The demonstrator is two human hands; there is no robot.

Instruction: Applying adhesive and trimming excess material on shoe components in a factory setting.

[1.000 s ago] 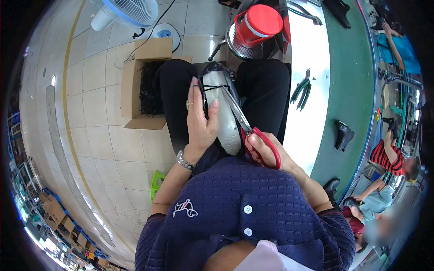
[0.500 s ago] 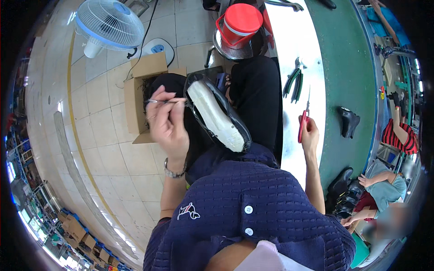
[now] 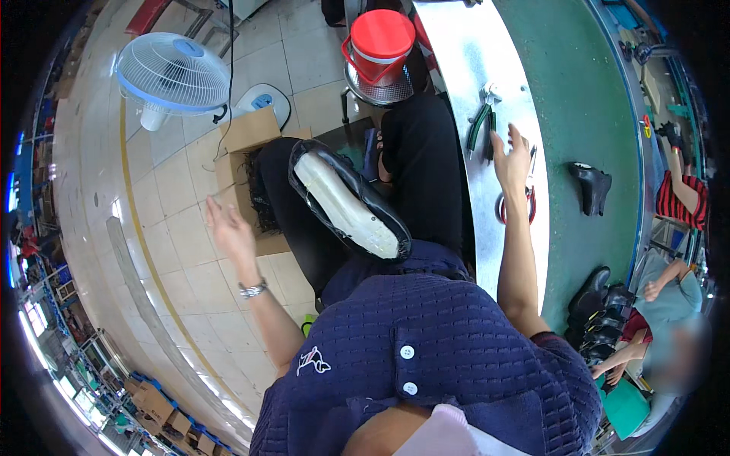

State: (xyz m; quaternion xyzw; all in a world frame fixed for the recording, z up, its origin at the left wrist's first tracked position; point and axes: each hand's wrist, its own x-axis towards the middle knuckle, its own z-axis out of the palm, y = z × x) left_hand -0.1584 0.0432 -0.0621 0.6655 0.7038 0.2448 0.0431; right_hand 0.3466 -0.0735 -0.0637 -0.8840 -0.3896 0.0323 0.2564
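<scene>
Sole side up, a black shoe upper on a pale last (image 3: 346, 201) rests across my lap, with neither hand on it. My left hand (image 3: 233, 234) is out to the left beside the open cardboard box, fingers apart and seemingly holding nothing. Over the metal strip of the bench on the right, my right hand (image 3: 514, 161) is open, thumb and fingers spread. Red-handled scissors (image 3: 531, 204) lie beneath my right wrist, partly covered by it. Just beyond the fingers are green-and-black pliers (image 3: 479, 125).
The cardboard box (image 3: 251, 131) holds black scraps. A fan (image 3: 173, 72) stands far left, and a red lidded bucket (image 3: 382, 38) sits on a metal stool ahead. A black boot (image 3: 590, 188) and several shoes (image 3: 601, 315) are on the green bench. A co-worker (image 3: 669, 304) sits at right.
My left hand has left the shoe's edge and swung left and nearer, its fingers opening. My right hand has let go of the scissors, now on the bench, and reached forward toward the pliers.
</scene>
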